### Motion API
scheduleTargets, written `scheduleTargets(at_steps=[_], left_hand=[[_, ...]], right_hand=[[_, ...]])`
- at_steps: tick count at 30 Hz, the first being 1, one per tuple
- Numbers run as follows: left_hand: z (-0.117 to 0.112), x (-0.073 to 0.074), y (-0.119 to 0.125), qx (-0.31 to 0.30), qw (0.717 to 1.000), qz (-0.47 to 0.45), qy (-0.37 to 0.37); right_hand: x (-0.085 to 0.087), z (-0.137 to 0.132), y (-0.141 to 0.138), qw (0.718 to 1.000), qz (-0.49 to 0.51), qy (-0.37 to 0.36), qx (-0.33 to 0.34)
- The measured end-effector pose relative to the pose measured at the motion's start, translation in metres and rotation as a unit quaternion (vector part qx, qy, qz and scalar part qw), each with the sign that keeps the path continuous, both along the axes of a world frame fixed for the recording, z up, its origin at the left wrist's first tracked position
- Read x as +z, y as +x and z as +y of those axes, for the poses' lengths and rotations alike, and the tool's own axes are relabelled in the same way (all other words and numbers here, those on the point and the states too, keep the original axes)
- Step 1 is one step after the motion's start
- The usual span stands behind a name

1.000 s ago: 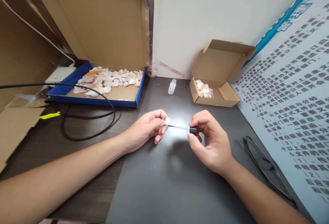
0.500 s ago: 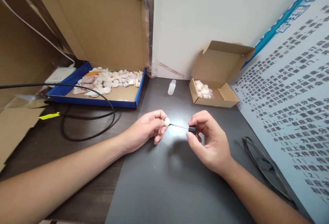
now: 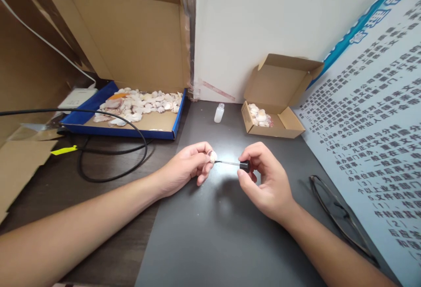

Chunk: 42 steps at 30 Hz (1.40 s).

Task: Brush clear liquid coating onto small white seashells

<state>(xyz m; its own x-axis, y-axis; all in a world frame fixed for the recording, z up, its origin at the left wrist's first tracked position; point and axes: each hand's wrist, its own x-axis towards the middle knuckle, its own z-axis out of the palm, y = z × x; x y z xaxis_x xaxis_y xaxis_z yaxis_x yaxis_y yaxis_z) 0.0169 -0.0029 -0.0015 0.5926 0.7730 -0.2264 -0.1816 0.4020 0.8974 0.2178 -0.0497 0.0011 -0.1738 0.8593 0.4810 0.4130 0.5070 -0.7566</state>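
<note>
Between the thumb and fingers of my left hand (image 3: 192, 164) is a small pale seashell (image 3: 213, 156). My right hand (image 3: 268, 181) pinches the black cap of a thin-stemmed brush (image 3: 244, 166). The brush points left, and its dark tip touches the shell's edge near my left fingertips. A small frosted bottle (image 3: 219, 114) with no cap stands upright on the grey mat beyond my hands.
A blue-edged cardboard box (image 3: 118, 132) at the back left holds many seashells (image 3: 154, 102). A smaller open box (image 3: 276, 131) with shells stands at the back right. A black cable (image 3: 144, 146) loops at left; eyeglasses (image 3: 344, 217) lie at right beside a printed sheet (image 3: 378, 116).
My right hand has shifted very slightly left with the brush, its tip closer against the shell. My left hand stays nearly still.
</note>
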Motion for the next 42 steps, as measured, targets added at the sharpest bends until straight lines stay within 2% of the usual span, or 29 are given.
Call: scheduleTargets(at_steps=[4, 10, 16, 24, 31, 42], left_hand=[[-0.0001, 0.0004, -0.0005, 0.001, 1.000, 0.002, 0.002], [-0.0004, 0.0004, -0.0015, -0.001, 1.000, 0.001, 0.000], [-0.0007, 0.0008, -0.0003, 0.000, 1.000, 0.000, 0.002], [-0.0005, -0.0001, -0.0003, 0.000, 1.000, -0.006, 0.000], [-0.0010, 0.0004, 0.0001, 0.002, 1.000, -0.007, -0.001], [-0.0013, 0.0023, 0.0005, 0.005, 1.000, -0.001, -0.004]], right_hand=[[0.0014, -0.0001, 0.0014, 1.000, -0.006, 0.007, -0.021], [0.0017, -0.0009, -0.0001, 1.000, 0.009, 0.008, 0.006], [0.0034, 0.0011, -0.0013, 1.000, -0.013, -0.002, -0.028], [0.0017, -0.0009, 0.0001, 1.000, 0.015, 0.003, 0.007], [0.0017, 0.0010, 0.0004, 0.999, -0.020, -0.015, -0.034], [0.0006, 0.0008, 0.0016, 0.999, -0.019, -0.025, -0.035]])
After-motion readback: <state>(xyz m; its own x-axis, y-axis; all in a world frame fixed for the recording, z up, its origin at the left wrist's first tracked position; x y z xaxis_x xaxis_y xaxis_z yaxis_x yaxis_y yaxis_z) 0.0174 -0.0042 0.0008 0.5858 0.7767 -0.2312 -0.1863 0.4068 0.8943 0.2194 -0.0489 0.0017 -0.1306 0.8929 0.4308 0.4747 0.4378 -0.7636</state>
